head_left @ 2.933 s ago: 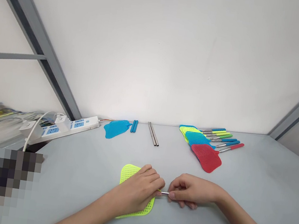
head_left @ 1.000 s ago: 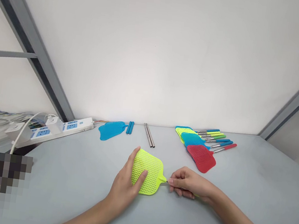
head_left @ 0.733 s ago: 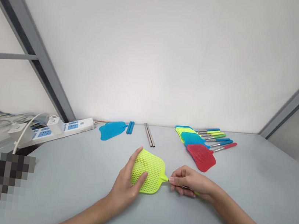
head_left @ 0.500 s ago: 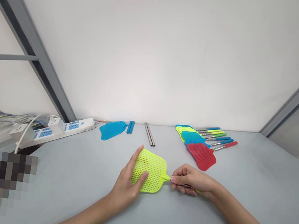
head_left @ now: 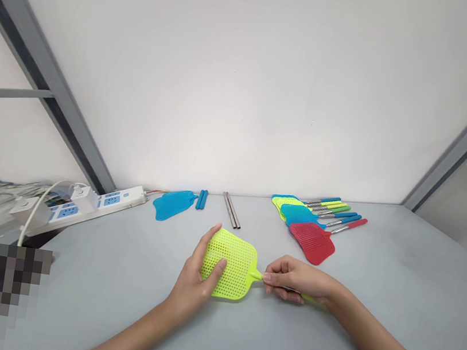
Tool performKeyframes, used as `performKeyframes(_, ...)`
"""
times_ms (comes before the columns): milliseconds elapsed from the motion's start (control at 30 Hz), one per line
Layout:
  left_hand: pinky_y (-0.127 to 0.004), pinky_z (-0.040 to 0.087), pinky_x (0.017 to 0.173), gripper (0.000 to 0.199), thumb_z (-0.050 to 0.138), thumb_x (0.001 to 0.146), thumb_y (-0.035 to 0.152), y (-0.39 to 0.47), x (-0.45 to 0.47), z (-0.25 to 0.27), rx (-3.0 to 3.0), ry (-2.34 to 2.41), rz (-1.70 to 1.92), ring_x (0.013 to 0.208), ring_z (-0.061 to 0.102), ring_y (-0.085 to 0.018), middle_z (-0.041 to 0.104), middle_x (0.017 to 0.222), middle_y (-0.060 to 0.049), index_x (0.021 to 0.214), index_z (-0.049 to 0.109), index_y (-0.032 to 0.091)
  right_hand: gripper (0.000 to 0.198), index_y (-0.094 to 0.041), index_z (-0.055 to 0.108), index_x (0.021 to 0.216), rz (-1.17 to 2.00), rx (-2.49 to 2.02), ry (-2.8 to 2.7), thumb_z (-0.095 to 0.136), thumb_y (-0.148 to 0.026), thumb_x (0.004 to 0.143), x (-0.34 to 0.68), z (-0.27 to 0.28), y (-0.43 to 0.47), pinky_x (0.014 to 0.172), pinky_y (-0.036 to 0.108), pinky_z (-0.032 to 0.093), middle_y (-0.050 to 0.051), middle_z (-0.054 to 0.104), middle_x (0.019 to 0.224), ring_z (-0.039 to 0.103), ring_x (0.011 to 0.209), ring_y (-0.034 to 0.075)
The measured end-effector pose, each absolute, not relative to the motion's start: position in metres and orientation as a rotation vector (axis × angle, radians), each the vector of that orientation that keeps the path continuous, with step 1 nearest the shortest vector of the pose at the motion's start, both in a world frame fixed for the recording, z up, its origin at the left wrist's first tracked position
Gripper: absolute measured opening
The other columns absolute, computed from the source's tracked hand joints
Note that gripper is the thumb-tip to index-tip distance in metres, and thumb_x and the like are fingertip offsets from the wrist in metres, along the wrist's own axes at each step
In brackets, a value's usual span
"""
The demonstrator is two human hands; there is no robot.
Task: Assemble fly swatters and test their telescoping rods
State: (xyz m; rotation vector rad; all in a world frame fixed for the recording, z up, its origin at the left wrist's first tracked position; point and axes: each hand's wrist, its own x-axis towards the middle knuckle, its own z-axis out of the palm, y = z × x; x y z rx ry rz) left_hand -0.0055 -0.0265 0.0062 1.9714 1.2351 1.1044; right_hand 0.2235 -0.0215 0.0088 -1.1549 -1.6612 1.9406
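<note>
A yellow-green fly swatter [head_left: 235,262] is held a little above the table between my two hands, its perforated head to the left. My left hand [head_left: 197,277] grips the head from the left, thumb on the upper face and the other fingers behind. My right hand [head_left: 297,279] is closed round the thin shaft just beside the neck, thumb and forefinger pinching where they meet. Most of the shaft is hidden in the palm; a bit of yellow-green handle shows under it.
Finished-looking swatters with a red head [head_left: 313,242] and blue head [head_left: 300,214] lie stacked at the back right. Behind lie metal tubes [head_left: 232,211], blue grips [head_left: 201,199] and a blue swatter head [head_left: 173,205]. A power strip [head_left: 123,199] with plugs stands left on the grey table [head_left: 115,274].
Both hands keep the same hold on the yellow-green fly swatter. The whole view has shifted slightly; nothing on the table has visibly moved.
</note>
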Motion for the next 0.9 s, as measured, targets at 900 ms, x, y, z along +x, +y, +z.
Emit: performKeyframes(900, -0.023, 0.043, 0.063, 0.048, 0.046, 0.080, 0.037, -0.0167, -0.0105, 0.0092, 1.663, 1.153, 1.095, 0.070, 0.055, -0.014, 0.056, 0.078, -0.001, 0.123, 0.031, 0.025, 0.036, -0.011, 0.059, 0.082, 1.822, -1.220, -1.755, 0.045, -0.045, 0.080, 0.2289, 0.0041, -0.0180, 0.036, 0.016, 0.029, -0.001, 0.052, 0.051, 0.039, 0.036, 0.004)
